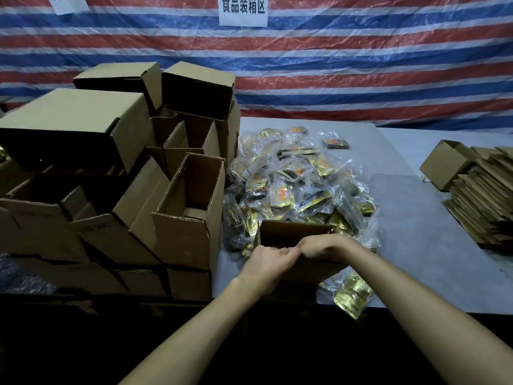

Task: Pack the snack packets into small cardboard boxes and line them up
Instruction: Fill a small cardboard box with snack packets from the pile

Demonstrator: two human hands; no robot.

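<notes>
Box (294,232), small cardboard, open-topped, near centre, set against the near side of the snack packets (299,184). My left hand (266,262) and right hand (319,247) curl their fingers over its near rim. Step, I judge: squaring it up. Next: release one hand and fill it from the pile.

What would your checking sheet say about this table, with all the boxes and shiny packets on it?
Surface: grey table, partly covered.
Job's things: small box, open-topped, in front of the packet pile; assembled boxes stacked on the left; flat cardboard stacked on the right.
Clutter: one gold packet lies at the near edge.
Grips: left hand and right hand both pinch the small box's near wall.
Cables: nothing seen.
Surroundings: striped tarp with a paper sign behind.
</notes>
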